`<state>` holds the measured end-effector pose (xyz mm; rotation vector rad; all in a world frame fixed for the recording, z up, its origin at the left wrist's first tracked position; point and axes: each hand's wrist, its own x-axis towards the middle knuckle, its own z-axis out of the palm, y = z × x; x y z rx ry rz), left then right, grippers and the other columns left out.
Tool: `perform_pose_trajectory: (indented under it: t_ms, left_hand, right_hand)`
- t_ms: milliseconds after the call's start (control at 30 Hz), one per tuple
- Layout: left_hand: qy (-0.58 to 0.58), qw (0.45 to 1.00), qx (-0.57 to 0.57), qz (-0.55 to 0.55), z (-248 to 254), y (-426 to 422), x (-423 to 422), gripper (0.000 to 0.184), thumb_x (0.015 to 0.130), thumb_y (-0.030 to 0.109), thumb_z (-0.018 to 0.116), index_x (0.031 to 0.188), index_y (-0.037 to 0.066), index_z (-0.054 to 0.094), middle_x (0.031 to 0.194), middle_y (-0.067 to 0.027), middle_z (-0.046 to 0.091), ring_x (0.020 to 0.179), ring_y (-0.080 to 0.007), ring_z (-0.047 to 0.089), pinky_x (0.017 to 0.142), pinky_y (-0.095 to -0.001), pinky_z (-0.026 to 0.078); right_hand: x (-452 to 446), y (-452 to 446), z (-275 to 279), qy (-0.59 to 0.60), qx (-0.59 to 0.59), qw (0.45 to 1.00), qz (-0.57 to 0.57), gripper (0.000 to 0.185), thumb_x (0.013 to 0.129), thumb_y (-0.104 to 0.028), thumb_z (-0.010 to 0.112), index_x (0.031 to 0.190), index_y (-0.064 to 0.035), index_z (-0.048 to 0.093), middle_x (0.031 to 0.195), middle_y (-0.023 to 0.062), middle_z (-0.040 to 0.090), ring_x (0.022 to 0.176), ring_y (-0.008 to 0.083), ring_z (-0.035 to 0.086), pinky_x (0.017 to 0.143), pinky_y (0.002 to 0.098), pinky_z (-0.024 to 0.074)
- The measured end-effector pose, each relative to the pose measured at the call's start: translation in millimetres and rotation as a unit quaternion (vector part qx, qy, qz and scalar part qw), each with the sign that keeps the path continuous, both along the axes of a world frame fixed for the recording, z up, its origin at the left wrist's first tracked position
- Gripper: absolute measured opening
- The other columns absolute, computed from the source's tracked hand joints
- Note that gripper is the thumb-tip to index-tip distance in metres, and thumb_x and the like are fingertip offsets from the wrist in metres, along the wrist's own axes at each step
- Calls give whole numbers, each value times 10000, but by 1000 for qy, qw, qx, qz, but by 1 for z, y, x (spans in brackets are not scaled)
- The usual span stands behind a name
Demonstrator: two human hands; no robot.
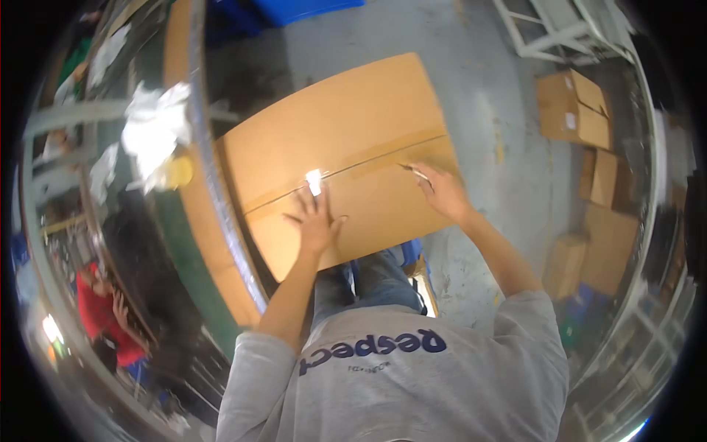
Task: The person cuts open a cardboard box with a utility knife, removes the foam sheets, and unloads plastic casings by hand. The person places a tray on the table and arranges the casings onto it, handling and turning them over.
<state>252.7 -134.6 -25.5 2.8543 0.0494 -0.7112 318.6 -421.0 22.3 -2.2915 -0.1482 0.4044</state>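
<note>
A large closed cardboard box (pixel 331 118) lies before me, its two top flaps meeting along a seam that tape appears to cover. My left hand (pixel 315 225) rests on the near flap with its fingers spread, just below a bright glare on the seam. Near the right end of the seam, my right hand (pixel 443 193) grips a thin pointed tool (pixel 417 174). The tool's tip points left, close to the seam; whether it is a blade or a pen is too small to tell.
A metal-edged bench (pixel 213 177) runs along the box's left side, with white crumpled material (pixel 156 125) on it. Several cardboard boxes (pixel 574 110) stand at the right. A person in red (pixel 107 313) is at the lower left. Blue plastic (pixel 309 9) shows at the top.
</note>
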Motion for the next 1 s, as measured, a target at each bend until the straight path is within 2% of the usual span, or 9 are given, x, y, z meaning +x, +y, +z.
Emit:
perform_pose_trajectory:
  t_ms: [33,100,167,267,333,400,500,733,1000]
  left_hand:
    - [-2,1000,14,24,-1,5,-12,995,659,468,679,1394,128,101,1436,-204,-45,1301,-436,-55,888,-722,42]
    - [-87,986,-45,132,-2,20,-31,927,698,443,650,1374,62,142,1414,-229,60,1293,-427,53,939,-663,92]
    - [-137,968,-58,204,0,54,-49,896,717,430,636,1363,29,162,1403,-242,112,1288,-423,108,965,-634,117]
    - [-120,879,-35,460,-7,97,-64,827,745,401,615,1320,-36,213,1340,-260,229,1247,-411,213,986,-555,192]
    - [-135,862,-64,485,-23,104,-76,806,749,399,612,1311,-34,229,1322,-263,251,1233,-412,232,974,-556,206]
    - [-164,839,-124,503,-36,102,-84,765,757,394,606,1293,-30,262,1285,-269,296,1206,-414,269,950,-559,236]
    - [-127,834,-67,532,-16,91,-73,745,758,381,607,1280,-33,276,1264,-260,309,1177,-410,290,939,-545,243]
    - [-151,834,1,531,-24,79,-73,722,753,340,613,1275,-28,275,1238,-225,309,1120,-390,303,920,-507,239]
    - [-144,801,-24,581,-10,75,-65,737,713,267,652,1274,-14,264,1242,-204,295,1132,-375,279,926,-499,222]
  right_hand:
    - [-3,17,1,-25,14,999,24,312,820,-139,518,1113,-32,520,856,186,608,816,317,598,698,340,461]
    - [-8,44,3,-54,45,995,72,301,824,-136,509,1106,-31,521,859,189,606,814,320,598,698,339,460]
    - [-16,53,2,10,58,997,46,284,830,-139,512,1091,-27,527,880,184,605,805,331,593,692,343,458]
    - [-27,74,-4,44,58,994,84,266,841,-141,490,1086,-47,537,949,194,588,860,359,563,727,384,450]
    - [-24,92,-1,59,47,992,105,259,846,-142,479,1083,-57,542,984,198,580,888,373,548,744,405,446]
    - [-13,127,12,27,30,988,151,258,842,-141,493,1073,-36,542,915,186,591,820,349,572,706,374,451]
    - [1,190,15,-79,79,966,234,245,842,-152,496,1045,-30,556,869,183,594,782,355,574,684,383,454]
    - [11,323,-16,-129,-158,906,371,144,836,-158,469,851,-36,543,794,157,614,710,330,604,612,419,489]
    - [6,368,-24,-150,-209,858,445,114,794,-88,446,828,-56,550,743,145,628,693,281,632,578,404,495]
